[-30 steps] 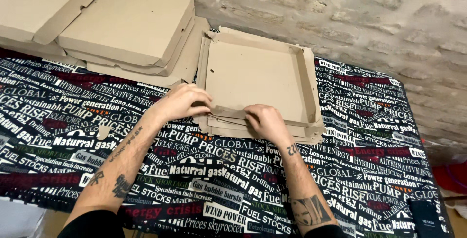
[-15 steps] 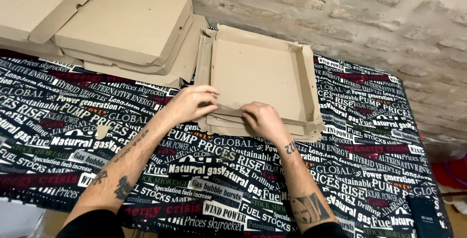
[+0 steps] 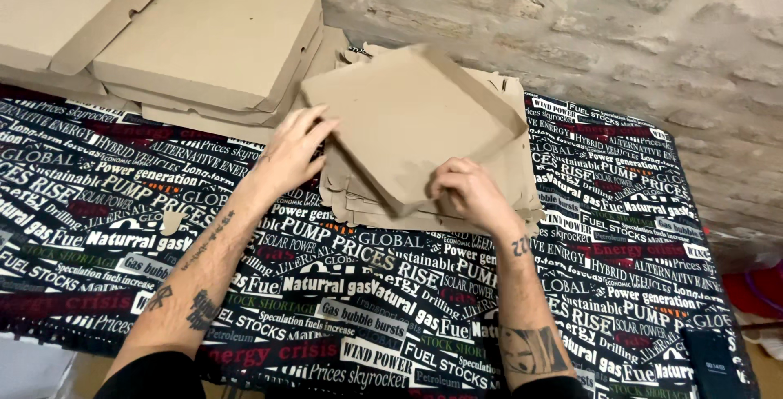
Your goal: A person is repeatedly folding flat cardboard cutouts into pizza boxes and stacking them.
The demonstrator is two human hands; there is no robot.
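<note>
**Two hands lift a half-folded pizza box off a stack of flat blanks**

A tan cardboard pizza box (image 3: 412,117) sits tilted in the upper middle of the frame, its underside facing the camera and its right edge raised. It rests over a stack of flat cardboard blanks (image 3: 522,179) just below and to the right of it.

The left hand (image 3: 292,150) lies against the box's left edge, fingers spread and extended, touching the cardboard rather than gripping it. The right hand (image 3: 469,191) is at the box's lower corner, fingers curled and pinching the cardboard edge there.

In the upper left of the frame stands a pile of closed, assembled pizza boxes (image 3: 216,36), with another closed box (image 3: 69,3) overlapping the corner of the picture. All of it lies on a worktop (image 3: 367,309) covered with a black cloth printed in white and red lettering. A small scrap of cardboard (image 3: 171,219) lies on the cloth at the left, near the left forearm. A rough stone wall (image 3: 620,24) runs behind the worktop.
</note>
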